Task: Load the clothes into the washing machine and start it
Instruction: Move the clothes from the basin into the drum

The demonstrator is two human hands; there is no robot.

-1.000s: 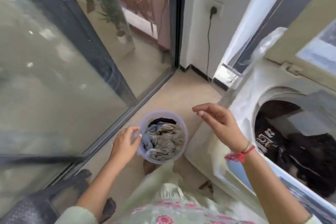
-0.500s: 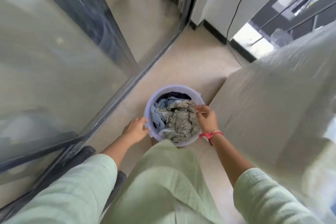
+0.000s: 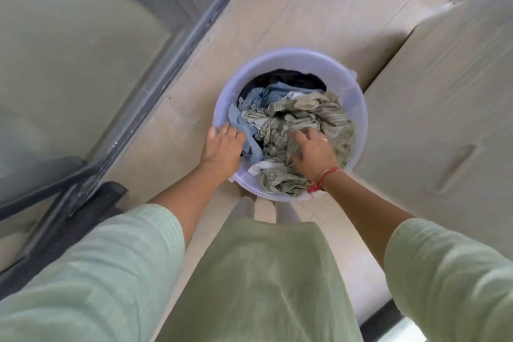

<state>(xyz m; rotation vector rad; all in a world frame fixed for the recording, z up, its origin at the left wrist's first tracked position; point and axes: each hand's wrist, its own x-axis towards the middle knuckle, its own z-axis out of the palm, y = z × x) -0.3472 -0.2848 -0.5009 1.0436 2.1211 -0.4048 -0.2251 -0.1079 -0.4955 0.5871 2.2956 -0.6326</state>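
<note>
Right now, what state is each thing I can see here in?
Tub, upright, nearly full.
Clothes, crumpled, heaped inside it.
Left hand, holds the tub's near rim.
Right hand, fingers sunk in the clothes; hold unclear.
Washing machine, only its side shows; door out of view.

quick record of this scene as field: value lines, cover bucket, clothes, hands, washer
bucket: lavender, on the floor, full of clothes
clothes: green cloth on top; blue cloth and dark cloth toward the far side
left hand: grips the bucket's near-left rim
right hand: inside the bucket, fingers curled into the green cloth
washer: right of the bucket, only its covered side in view
glass door: left of the bucket
stage: green cloth not yet lifted out
</note>
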